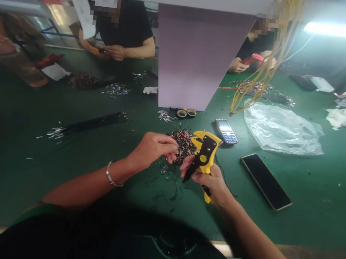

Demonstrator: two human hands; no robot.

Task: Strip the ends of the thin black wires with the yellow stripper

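Note:
My right hand (218, 185) is wrapped round the handles of a yellow and black wire stripper (203, 156), its head pointing up and to the left. Thumb and fingers of my left hand (157, 147) are pinched together at the left side of a pile of short dark wires with copper-coloured ends (184, 142). Whatever sits in that pinch is too small to make out. The stripper's jaws overlap the right side of the pile from this viewpoint. Small dark and light scraps (167, 171) lie on the green table (95, 195) just below the pile.
A keypad phone (227, 132), a dark smartphone (266, 181) and a clear plastic bag (283, 128) lie to the right. Two tape rolls (186, 114) sit before a pale upright panel (197, 61). Yellow wires (261, 77) hang down. Long black wires (95, 122) lie left. Co-workers sit opposite.

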